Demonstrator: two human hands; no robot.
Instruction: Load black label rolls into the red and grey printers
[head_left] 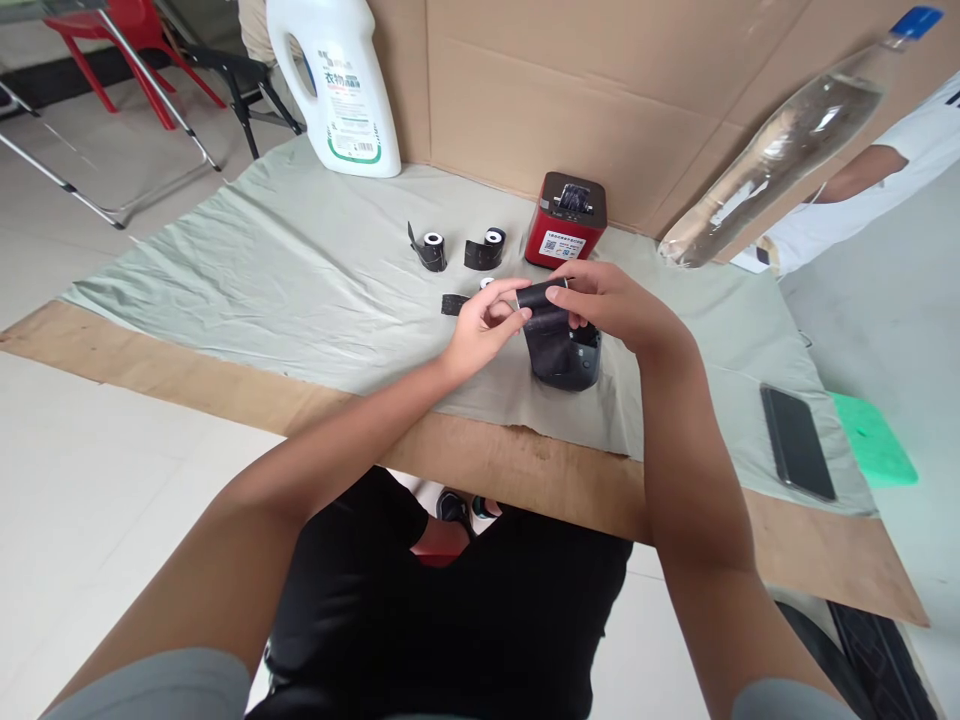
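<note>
My left hand (484,325) and my right hand (607,300) meet over the table, both closed on a black roll (541,296) whose black strip hangs down. Just under it stands a small black device (570,360) on the grey-green cloth (300,290). Behind lie two black rolls with white cores, one at the left (430,250) and one at the right (486,249). A third roll (459,301) lies partly hidden by my left hand. A red device (566,220) with a black top stands at the back.
A white detergent jug (334,85) stands at the back left against cardboard (600,80). A clear water bottle (780,140) leans at the right. A black phone (797,442) lies right, beside a green pad (874,440). Another person's arm (855,175) shows far right.
</note>
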